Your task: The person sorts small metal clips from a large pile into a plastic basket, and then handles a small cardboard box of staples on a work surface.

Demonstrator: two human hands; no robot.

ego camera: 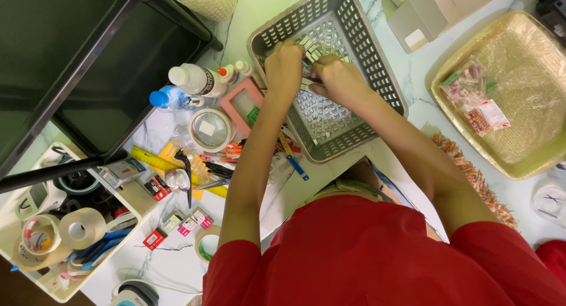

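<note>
Both my hands reach into a grey perforated plastic basket [386,82] at the top centre of a white marble table. Its bottom is covered with several small pale rectangular pieces [321,114]. My left hand [284,64] is closed on a few of these pieces near the basket's far left side. My right hand [337,77] sits just beside it, fingers pinched on small pieces between the two hands. My red sleeves fill the bottom of the view.
A golden tray [525,141] with small packets lies at right. Left of the basket stand bottles [191,82], a tape roll [209,129], a pink frame, a yellow ruler, scissors and staple boxes. A white bin [53,241] holds tape rolls. A black crate [88,52] is top left.
</note>
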